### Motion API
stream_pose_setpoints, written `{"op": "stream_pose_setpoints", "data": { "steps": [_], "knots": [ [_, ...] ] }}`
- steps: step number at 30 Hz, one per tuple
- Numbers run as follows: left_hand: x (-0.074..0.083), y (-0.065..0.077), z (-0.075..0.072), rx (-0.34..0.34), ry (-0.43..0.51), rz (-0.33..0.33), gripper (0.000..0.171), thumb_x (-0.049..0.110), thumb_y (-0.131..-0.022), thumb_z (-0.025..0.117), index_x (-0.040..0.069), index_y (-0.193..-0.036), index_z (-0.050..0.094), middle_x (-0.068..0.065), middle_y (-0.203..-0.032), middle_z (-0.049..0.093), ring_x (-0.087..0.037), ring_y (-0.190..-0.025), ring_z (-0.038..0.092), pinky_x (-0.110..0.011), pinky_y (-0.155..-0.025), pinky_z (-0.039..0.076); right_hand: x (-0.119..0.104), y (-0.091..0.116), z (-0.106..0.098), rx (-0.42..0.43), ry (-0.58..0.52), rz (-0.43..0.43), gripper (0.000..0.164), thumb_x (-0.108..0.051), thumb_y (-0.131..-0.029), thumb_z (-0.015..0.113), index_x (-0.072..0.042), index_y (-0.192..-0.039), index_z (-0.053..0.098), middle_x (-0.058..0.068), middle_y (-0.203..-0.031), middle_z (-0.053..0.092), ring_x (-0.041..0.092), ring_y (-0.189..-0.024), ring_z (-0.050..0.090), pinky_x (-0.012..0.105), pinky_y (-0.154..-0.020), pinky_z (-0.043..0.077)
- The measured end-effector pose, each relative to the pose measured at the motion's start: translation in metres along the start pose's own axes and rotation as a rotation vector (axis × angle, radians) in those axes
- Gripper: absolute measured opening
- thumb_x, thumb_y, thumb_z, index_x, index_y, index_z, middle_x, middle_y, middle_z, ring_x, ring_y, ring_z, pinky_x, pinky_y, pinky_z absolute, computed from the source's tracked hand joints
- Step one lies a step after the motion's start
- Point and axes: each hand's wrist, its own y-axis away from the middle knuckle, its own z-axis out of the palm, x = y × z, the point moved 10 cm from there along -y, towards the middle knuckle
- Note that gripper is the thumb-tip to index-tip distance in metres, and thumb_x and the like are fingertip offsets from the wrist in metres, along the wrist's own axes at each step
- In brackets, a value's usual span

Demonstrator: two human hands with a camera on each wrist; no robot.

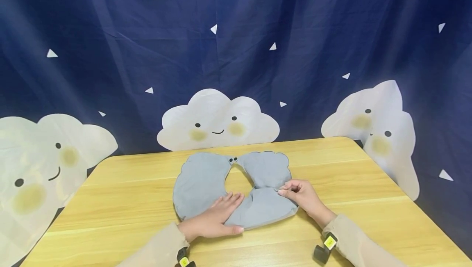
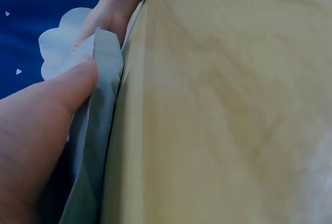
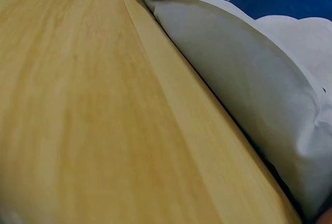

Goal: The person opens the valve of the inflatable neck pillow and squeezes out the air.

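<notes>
Head — right hand (image 1: 301, 193) pinches scalloped cloth cushion (image 1: 202, 183).

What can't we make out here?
Head: underside of the grey pillow, hidden by its top.
Head: fabric under the left hand, covered.
Head: marks on the right yellow label, too small.
Left wrist: most of that hand, cut by left edge.
Right wrist: right hand, mostly cut off by bottom-right corner.

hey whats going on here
A person is handling a grey neck pillow on a wooden table. Their left hand rests on its near side, and their right hand pinches its right side, where the fabric is creased. The pillow's two ends are close together at the far side.
</notes>
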Motion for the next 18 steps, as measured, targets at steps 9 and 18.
{"op": "stream_pose_setpoints", "data": {
  "steps": [9, 18],
  "knots": [
    [0.0019, -0.0018, 0.0017, -0.013, -0.092, -0.029, 0.089, 0.069, -0.089, 0.036, 0.015, -0.153, 0.007, -0.007, -0.159, 0.006, -0.03, -0.146, 0.005, -0.052, -0.117, 0.008, 0.0032, -0.0003, -0.0005, 0.003, 0.009, 0.018, 0.017, -0.003, -0.077, 0.074, 0.008, -0.074, 0.062, -0.01, -0.077, 0.072, 0.001, -0.073, 0.064, 0.018, -0.068, 0.051],
    [0.0037, -0.0022, 0.0017, -0.025, -0.118, -0.059, 0.082, 0.067, -0.091, 0.032, 0.017, -0.153, 0.01, -0.006, -0.16, 0.007, -0.029, -0.147, 0.005, -0.053, -0.117, 0.01, 0.0011, -0.0001, 0.0, -0.001, 0.006, -0.006, 0.016, -0.003, -0.077, 0.074, 0.008, -0.075, 0.062, -0.009, -0.078, 0.072, 0.001, -0.073, 0.064, 0.018, -0.068, 0.051]
  ]
}}
